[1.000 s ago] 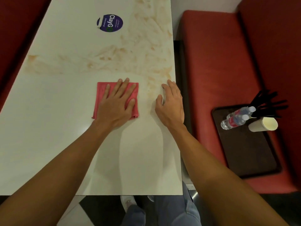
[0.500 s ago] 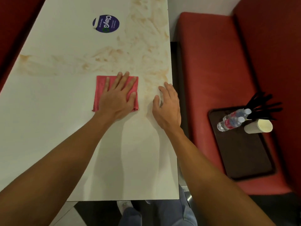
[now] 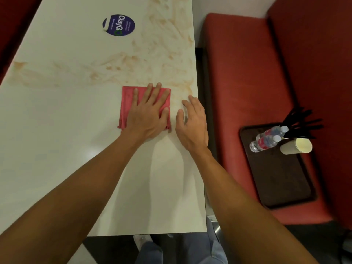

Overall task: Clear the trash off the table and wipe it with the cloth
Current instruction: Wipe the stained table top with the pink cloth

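Observation:
My left hand presses flat, fingers spread, on a folded pink cloth lying on the white table. Brown smears cover the far right part of the tabletop, just beyond the cloth. My right hand rests palm down on the table by its right edge, close beside the cloth, fingers relaxed and holding nothing. On the red bench to the right, a dark tray carries two plastic water bottles, a tipped paper cup and several black utensils.
A round dark blue sticker is on the far part of the table. The red bench runs along the table's right side, with a narrow gap between. My legs and shoes show below the table's near edge.
My left hand has slid the cloth to the right and slightly away from me, toward the smears and my right hand. The right hand has stayed by the table edge.

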Motion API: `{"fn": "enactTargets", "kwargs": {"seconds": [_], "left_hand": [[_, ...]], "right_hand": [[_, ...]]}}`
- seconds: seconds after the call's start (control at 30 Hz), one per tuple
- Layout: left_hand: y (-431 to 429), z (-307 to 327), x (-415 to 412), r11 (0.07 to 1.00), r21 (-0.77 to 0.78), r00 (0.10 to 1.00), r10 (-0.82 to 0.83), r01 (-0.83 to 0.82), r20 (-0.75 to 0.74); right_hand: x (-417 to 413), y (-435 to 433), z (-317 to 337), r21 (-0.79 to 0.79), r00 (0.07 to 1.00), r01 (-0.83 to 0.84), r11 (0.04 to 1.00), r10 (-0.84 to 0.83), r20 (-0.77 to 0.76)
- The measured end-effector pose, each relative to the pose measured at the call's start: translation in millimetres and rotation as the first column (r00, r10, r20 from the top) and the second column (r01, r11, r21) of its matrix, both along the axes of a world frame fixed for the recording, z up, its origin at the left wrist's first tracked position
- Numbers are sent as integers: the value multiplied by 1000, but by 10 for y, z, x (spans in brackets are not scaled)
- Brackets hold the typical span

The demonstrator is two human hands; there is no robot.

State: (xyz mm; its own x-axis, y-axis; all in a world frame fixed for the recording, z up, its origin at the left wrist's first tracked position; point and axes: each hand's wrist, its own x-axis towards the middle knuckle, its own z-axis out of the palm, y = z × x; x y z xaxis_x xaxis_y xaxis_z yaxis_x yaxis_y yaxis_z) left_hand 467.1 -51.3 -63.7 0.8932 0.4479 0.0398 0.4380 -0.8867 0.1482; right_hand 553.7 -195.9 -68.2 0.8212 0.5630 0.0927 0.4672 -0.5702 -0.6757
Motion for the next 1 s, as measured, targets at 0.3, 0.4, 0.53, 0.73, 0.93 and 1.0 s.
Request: {"fn": "enactTargets", "kwargs": {"seconds": [0.3,0.4,0.53,0.73,0.93,1.0], "left_hand": [[312,-55,-264,998,-30,998,55,-55,-5],[101,-75,-136,996,-37,997,78,-78,-1],[-302,-94,-331,999,-40,999,18,-19,-29],[-763,-43,-705,997,-76,999,-12,8,-43],[-652,12,-1080,963,-239,992,-125,121,-1],[-514,91,-1281,931,-341,991,-106,127,82]], "right_hand": [[12,9,-28,32,1000,3,999,-2,-9],[3,-8,-42,64,1000,10,998,-8,-25],[3,-35,-24,120,998,8,993,-1,-58],[-53,-137,148,230,973,166,959,-121,-198],[-532,-387,358,264,954,264,928,-210,-213],[-818,-387,359,254,953,267,930,-215,-214]]}}
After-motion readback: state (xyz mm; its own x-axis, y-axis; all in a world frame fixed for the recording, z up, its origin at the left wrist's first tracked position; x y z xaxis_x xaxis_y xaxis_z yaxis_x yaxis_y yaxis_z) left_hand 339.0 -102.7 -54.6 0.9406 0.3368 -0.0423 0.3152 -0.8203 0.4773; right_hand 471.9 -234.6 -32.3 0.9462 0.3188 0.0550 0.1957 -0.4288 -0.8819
